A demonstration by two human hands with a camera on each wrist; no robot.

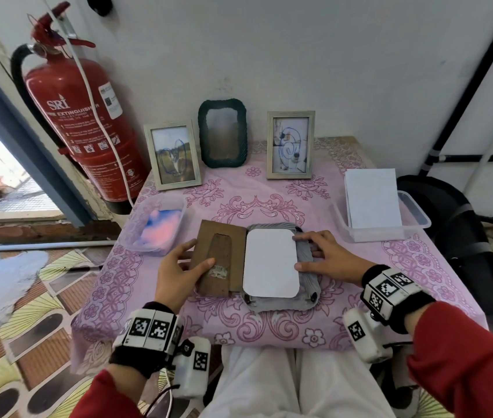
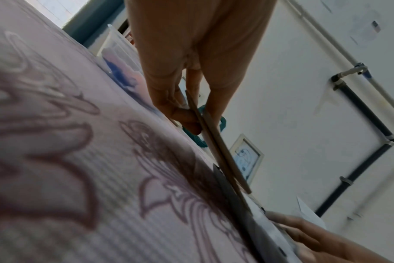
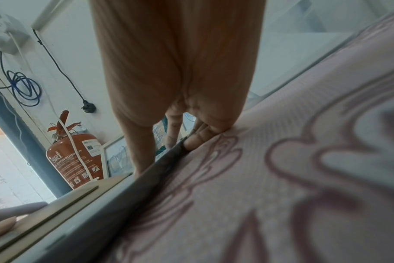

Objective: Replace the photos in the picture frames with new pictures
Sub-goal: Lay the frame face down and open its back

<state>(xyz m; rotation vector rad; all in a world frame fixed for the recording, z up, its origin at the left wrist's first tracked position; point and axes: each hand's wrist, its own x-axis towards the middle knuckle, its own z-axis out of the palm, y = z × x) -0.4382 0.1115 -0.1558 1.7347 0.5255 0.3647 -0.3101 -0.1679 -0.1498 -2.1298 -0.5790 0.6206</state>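
A grey picture frame (image 1: 281,301) lies face down in the middle of the pink tablecloth. A white photo (image 1: 269,263), blank side up, rests in its opening. My left hand (image 1: 201,253) pinches the brown backing board (image 1: 221,260) just left of the frame, thumb on top and fingers at its edge; the left wrist view shows the board (image 2: 218,147) tilted up off the cloth. My right hand (image 1: 299,251) rests flat on the frame's right rim, index finger and thumb touching the photo's right edge. In the right wrist view its fingers (image 3: 198,138) lie along the grey frame (image 3: 146,186).
Three frames stand along the wall: a silver one (image 1: 174,153), a dark green one (image 1: 222,134) and another silver one (image 1: 290,144). A clear tub (image 1: 154,224) with pink-blue prints sits left; a tub (image 1: 417,212) with white sheets (image 1: 371,200) sits right. A red fire extinguisher (image 1: 88,122) hangs at left.
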